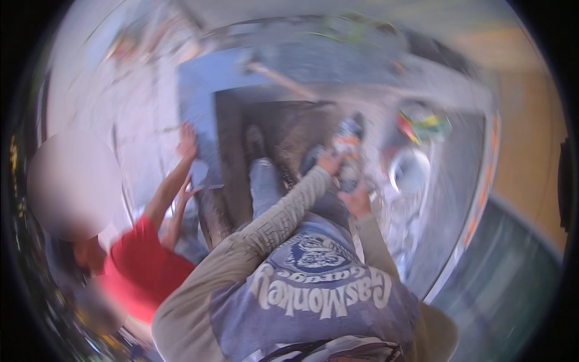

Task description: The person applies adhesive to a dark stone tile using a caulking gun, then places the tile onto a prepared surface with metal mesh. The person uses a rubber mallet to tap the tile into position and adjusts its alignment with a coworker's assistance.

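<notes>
I hold an elongated grey tool [348, 145] with an orange and white band, blurred, over the right side of the dark opening. My left hand [329, 161] is closed on its middle, and my right hand [356, 199] grips its lower end. My legs and feet reach into the dark recess [289, 123] below. Close by on the right sit a white round container [409, 170] and a red, yellow and green bag [422, 127].
At my left a co-worker in a red shirt [145, 265] has both hands at a blue-grey sheet [199, 151]. A long-handled hammer [283, 81] lies across the far side. A grey ledge [452, 181] and a tan panel [525, 151] stand at the right.
</notes>
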Demonstrator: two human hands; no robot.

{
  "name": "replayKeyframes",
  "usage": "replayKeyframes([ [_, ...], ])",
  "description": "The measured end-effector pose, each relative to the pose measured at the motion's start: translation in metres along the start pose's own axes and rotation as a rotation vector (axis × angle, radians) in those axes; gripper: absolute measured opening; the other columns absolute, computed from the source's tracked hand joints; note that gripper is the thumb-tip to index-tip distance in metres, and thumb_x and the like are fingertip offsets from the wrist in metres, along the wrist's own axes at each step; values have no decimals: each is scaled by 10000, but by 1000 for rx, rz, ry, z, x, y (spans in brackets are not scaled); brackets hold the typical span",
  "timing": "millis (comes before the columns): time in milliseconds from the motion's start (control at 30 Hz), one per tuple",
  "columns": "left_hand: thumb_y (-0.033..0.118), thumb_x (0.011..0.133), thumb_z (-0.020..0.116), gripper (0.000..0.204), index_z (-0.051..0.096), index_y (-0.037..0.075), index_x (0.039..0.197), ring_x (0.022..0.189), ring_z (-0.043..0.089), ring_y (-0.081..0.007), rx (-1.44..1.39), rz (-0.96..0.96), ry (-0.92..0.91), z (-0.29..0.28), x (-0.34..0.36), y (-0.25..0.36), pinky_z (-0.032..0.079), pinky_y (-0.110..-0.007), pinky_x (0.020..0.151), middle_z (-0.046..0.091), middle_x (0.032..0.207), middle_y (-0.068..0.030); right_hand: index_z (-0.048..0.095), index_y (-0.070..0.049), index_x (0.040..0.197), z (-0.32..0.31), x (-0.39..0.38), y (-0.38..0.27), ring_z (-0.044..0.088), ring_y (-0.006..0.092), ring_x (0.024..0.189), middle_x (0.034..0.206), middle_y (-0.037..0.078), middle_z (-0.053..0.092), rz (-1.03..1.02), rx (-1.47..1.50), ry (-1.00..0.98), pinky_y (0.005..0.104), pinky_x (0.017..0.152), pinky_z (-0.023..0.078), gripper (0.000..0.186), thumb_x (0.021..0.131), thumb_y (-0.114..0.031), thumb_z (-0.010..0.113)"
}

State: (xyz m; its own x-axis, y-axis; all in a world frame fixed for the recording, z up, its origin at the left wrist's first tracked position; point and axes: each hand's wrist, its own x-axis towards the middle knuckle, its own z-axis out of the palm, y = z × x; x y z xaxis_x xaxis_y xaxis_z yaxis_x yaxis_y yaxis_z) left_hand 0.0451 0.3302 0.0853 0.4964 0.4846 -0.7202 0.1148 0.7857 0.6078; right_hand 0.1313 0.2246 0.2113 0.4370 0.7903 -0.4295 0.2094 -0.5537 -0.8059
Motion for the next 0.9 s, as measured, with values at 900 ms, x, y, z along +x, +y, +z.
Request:
replayKeyframes([
  [900,338,749,837,419,698,28,995,780,706,-237,468,-732,-270,143,187,-4,590,-392,705,726,935,-116,396,14,1458,-90,82,49,615,420,1231,1272,284,631,564,-2,389,479,1041,488,856,840,-467,742],
])
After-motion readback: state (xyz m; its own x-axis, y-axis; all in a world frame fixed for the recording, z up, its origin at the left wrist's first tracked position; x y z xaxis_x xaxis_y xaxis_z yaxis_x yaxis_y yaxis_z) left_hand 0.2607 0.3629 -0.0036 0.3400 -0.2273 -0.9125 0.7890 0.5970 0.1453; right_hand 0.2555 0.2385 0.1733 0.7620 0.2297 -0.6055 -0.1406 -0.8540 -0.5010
